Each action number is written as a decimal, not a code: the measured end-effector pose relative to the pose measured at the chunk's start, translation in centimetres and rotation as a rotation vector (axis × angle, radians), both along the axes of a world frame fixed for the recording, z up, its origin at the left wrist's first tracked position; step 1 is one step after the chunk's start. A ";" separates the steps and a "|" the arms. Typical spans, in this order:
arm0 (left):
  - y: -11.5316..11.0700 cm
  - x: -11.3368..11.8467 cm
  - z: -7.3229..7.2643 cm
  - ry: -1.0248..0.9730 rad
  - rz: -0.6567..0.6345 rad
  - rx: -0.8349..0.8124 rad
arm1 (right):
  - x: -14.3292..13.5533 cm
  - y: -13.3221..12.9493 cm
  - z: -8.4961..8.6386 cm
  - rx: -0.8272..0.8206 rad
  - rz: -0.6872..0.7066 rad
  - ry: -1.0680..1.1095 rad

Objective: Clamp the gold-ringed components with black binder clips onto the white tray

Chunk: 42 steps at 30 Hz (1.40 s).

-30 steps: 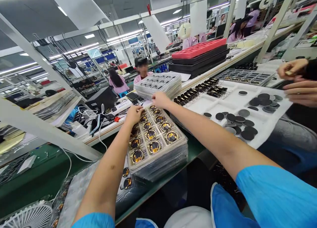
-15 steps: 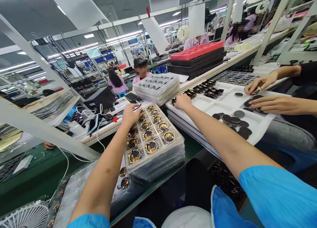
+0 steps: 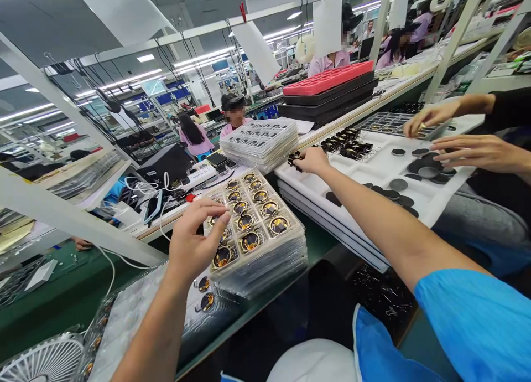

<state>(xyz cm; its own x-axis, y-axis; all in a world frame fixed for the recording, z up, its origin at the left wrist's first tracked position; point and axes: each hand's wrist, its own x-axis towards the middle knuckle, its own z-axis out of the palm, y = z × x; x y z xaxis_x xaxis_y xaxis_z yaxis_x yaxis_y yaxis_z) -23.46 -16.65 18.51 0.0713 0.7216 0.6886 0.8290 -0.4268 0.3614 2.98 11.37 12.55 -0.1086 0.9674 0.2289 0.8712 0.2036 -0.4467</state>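
Note:
My left hand (image 3: 199, 232) hovers over the left side of a stack of clear plastic trays (image 3: 265, 263), thumb and fingers apart with nothing between them. Round black-and-gold parts (image 3: 250, 241) sit in the top tray's pockets. My right hand (image 3: 312, 160) is at the back left corner of a white foam tray (image 3: 309, 184), its fingers closed around a small black clip (image 3: 293, 158). More black binder clips (image 3: 346, 143) lie in that tray just to the right of the hand.
Another person's hands (image 3: 464, 149) are over dark discs (image 3: 427, 166) in the white tray at right. Behind stand clear trays (image 3: 259, 144) and a red tray (image 3: 327, 78) on black ones. A fan (image 3: 45, 362) is at lower left.
My left hand has moved back toward me and down from the far left edge of the tray stack, and its fingers have spread. My right hand has shifted slightly right, showing the clip.

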 end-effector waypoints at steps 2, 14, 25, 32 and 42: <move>1.1 -0.5 0.0 0.036 0.026 -0.061 | 1.3 -0.8 0.8 0.001 -0.006 0.176; -4.9 14.9 -13.1 -0.845 -0.274 -0.502 | 7.1 -23.4 -4.3 -0.300 0.405 1.389; -1.6 18.7 -26.9 -1.299 -0.265 -0.990 | 7.2 -32.0 -18.8 -0.403 -0.140 1.318; -1.3 17.8 -29.4 -1.221 -0.271 -1.227 | 7.0 -32.0 -22.1 -0.532 -0.133 1.435; -2.0 16.4 -29.7 -0.502 -0.528 -1.138 | 9.0 -30.3 -24.1 -0.601 -0.097 1.221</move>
